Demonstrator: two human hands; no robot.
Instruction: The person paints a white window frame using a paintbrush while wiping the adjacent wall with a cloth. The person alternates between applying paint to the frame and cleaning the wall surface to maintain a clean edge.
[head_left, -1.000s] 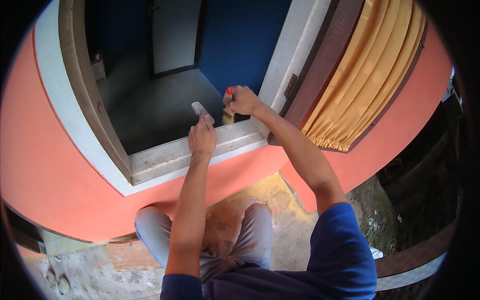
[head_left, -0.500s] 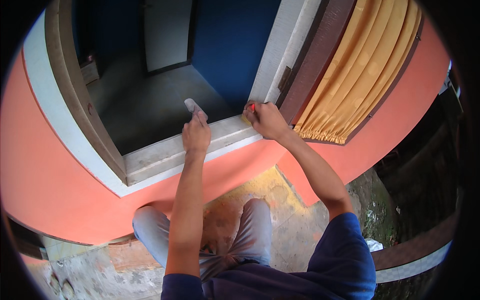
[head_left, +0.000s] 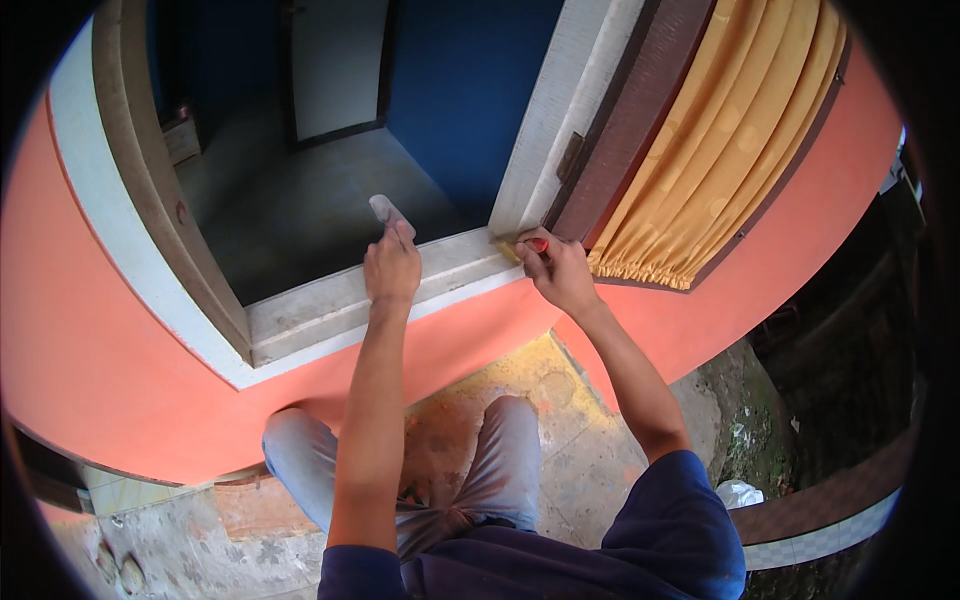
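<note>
Gripping pale, flat, round-ended piece (head_left: 389,211) in curled left hand (head_left: 393,268), centre of frame; pinching red-handled, yellow-bristled brush (head_left: 507,250) in right hand (head_left: 566,278), right of centre; could knock maroon wooden sash (head_left: 620,120), upper right, by overswinging.

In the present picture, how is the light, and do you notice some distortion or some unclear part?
Head view: the gold curtain is well lit, while the room floor darkens near the sill; head view: the pink wall bows with fisheye distortion; head view: the brush is small and partly covered by the right hand, its detail unclear.
</note>
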